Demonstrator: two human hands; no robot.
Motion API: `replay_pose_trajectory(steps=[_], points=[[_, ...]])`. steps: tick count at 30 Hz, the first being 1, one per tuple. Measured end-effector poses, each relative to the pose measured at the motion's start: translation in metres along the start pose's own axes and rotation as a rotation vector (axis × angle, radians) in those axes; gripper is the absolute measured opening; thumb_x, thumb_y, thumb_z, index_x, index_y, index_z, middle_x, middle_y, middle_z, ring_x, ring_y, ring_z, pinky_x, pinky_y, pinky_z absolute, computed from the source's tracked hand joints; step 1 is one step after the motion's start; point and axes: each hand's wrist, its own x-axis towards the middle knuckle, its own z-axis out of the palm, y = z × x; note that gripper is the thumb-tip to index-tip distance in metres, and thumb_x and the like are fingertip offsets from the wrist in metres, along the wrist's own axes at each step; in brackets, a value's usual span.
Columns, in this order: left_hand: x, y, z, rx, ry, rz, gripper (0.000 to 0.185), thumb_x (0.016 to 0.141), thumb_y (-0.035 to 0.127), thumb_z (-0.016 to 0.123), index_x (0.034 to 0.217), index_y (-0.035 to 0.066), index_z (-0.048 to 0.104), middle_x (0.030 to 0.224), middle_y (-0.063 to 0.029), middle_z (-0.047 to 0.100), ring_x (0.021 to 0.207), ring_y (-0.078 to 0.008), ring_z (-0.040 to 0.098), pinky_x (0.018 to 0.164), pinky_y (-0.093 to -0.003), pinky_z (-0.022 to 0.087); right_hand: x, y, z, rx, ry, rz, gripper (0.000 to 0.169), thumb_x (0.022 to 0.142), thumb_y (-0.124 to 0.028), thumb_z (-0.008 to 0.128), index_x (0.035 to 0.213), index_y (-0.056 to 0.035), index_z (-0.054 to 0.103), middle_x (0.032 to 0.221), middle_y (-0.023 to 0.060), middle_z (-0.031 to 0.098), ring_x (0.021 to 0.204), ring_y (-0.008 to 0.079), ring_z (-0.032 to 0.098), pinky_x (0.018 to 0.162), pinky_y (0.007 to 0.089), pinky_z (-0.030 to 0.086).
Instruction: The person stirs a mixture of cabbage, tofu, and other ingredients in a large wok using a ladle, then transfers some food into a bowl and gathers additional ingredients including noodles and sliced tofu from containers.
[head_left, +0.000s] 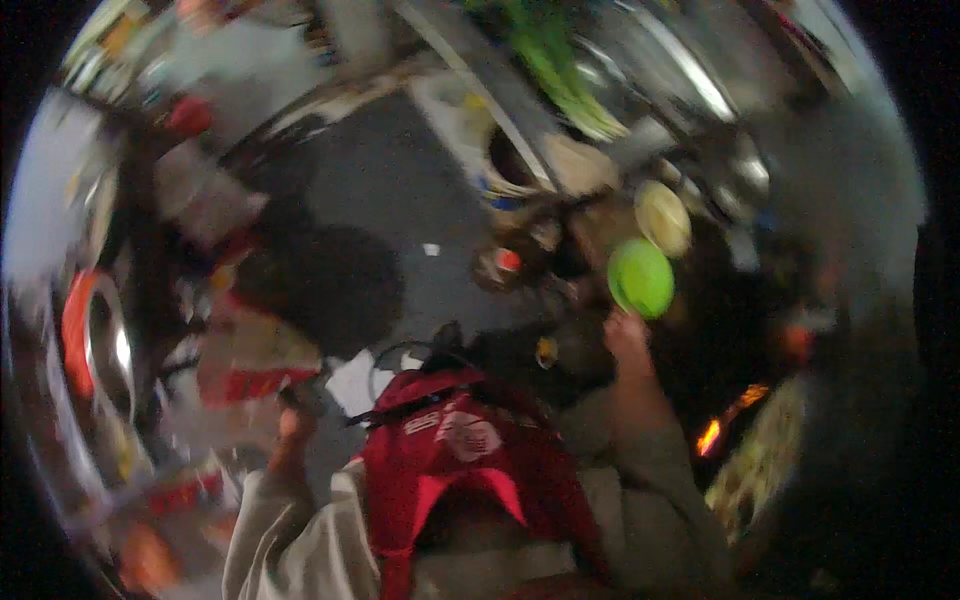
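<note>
The head view is blurred. My right hand (627, 330) grips the near rim of a light green plastic bowl (642, 279). A pale yellow round bowl or dish (663, 219) lies just beyond the green one, and the two seem to overlap in the view. On the left, my left hand (291, 421) is raised in front of my light sleeve, close to a carton or bag with a red band (259, 360); a small dark thing shows at its fingers, and I cannot tell whether the hand holds it. A red apron (465, 450) with pale print covers my front.
Long green leafy vegetables (562, 82) lie on a metal counter ahead. Flames (709, 436) glow at the lower right, near a pale mottled surface (757, 457). An orange-rimmed round metal vessel (79, 330) stands far left. A white scrap (431, 249) lies on the dark grey floor (390, 172).
</note>
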Motion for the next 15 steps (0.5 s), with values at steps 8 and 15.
replay_pose_trajectory(steps=[8,15], points=[[-0.068,0.171,-0.109,-1.095,0.115,-0.764,0.022,0.081,0.021,0.065,0.088,0.000,0.067,0.079,-0.0148,0.068,0.069,-0.0245,0.068,0.064,-0.0374,0.054,-0.014,0.025,0.065,-1.311,0.369,-0.539,0.021,0.086,-0.028,0.060,0.087,-0.0074,0.057,0.067,0.0021,0.050,0.056,0.0149,0.047,0.048,0.0306,0.039],[-0.008,0.284,-0.310,-1.427,0.279,-0.152,0.040,0.097,0.026,0.057,0.122,-0.006,0.057,0.099,-0.0089,0.066,0.085,-0.0167,0.061,0.075,-0.0307,0.051,-0.048,0.107,0.353,-1.151,-0.064,-0.172,0.016,0.090,-0.016,0.053,0.082,-0.0025,0.058,0.063,0.0036,0.053,0.045,0.0123,0.045,0.044,0.0275,0.039]])
